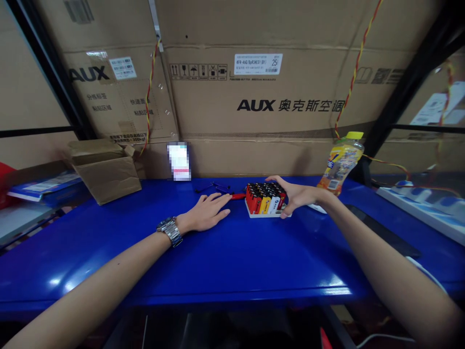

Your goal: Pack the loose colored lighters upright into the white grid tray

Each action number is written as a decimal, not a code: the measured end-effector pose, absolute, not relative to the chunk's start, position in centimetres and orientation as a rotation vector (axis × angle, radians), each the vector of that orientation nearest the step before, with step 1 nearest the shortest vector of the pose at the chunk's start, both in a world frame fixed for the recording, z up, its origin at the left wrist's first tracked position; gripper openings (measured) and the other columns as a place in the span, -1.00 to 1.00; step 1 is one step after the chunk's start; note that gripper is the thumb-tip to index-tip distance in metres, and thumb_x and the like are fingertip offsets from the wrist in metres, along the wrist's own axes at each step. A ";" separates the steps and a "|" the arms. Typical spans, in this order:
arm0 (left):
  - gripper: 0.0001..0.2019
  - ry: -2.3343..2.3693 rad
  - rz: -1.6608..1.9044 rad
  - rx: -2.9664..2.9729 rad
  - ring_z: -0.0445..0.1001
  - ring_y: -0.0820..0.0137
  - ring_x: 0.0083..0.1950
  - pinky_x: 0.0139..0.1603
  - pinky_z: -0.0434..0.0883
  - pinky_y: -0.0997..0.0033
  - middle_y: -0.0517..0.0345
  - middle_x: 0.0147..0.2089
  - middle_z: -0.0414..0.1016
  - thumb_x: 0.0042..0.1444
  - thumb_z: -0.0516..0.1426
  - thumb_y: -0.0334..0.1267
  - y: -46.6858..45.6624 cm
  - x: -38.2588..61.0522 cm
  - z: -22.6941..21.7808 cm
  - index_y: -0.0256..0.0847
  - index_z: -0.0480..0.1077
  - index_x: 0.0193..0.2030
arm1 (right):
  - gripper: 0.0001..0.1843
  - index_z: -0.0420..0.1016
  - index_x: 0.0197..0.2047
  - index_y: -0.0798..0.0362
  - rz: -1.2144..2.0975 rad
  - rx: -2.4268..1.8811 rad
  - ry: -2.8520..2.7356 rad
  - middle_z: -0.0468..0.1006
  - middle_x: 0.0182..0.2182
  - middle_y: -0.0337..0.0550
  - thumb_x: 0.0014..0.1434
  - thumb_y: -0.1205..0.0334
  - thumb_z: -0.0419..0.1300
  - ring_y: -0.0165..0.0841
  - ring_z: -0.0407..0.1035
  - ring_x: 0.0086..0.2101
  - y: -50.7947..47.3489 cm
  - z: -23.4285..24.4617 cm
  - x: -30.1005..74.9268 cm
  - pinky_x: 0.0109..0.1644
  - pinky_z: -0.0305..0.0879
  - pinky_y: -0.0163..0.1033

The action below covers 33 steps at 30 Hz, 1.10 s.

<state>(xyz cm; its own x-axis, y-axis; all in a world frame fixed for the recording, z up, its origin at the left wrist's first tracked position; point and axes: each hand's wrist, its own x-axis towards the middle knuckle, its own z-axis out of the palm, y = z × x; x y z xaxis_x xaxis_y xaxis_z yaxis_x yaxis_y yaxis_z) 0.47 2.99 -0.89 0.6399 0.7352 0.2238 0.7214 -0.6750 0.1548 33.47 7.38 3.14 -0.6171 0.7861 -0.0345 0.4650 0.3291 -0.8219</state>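
A white tray of disposable lighters [264,201] stands on the blue table, its lighters upright in red, yellow and white bodies with black tops. My right hand [296,196] spans the tray's right corner, fingers over the lighter tops and thumb at the near edge. My left hand [205,212] rests palm down on the table with its fingers apart, and a metal wristwatch [170,230] circles that wrist. Its fingertips reach a small red object [237,196] lying between the hand and the tray. Most of that object is hidden.
A blue-handled dark tool [214,188] lies behind my left hand. A juice bottle [340,162] stands at the far right, near a white power strip [417,206]. An open cardboard box [107,177] sits at the far left. Large AUX cartons form the back wall.
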 end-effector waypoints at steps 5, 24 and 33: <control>-0.52 1.432 0.527 2.880 0.32 0.08 0.08 0.06 0.22 0.04 -0.09 0.11 0.40 0.33 -0.12 -0.03 2.6 0.8 0.0 -0.15 0.13 0.32 | 0.10 0.04 0.25 -0.04 1.191 -1.065 -2.201 0.49 -0.11 -0.03 -0.37 0.39 0.43 -0.09 0.49 -0.19 7.5 2.9 33.1 -0.20 0.53 -0.02; -0.75 1.531 1.328 2.439 0.32 0.36 -0.36 -0.31 0.29 0.33 0.09 -0.36 0.33 0.33 -0.19 -0.31 2.1 -0.3 1.5 -0.18 0.24 -0.30 | 0.07 -0.23 0.36 -0.02 0.768 -0.915 -2.224 0.37 0.07 0.15 -0.05 0.13 0.37 -0.02 0.31 0.08 7.3 -0.7 27.3 0.11 0.32 0.18; -0.70 1.201 1.200 2.398 0.31 0.43 -0.46 -0.42 0.28 0.42 0.19 -0.48 0.32 0.37 -0.20 -0.20 -0.3 2.1 1.5 -0.19 0.26 -0.30 | -0.15 -0.07 0.36 -0.01 0.219 -0.986 -2.176 0.20 0.22 0.15 0.13 -0.14 0.16 0.05 0.12 0.19 5.5 -0.4 25.2 0.20 0.10 0.31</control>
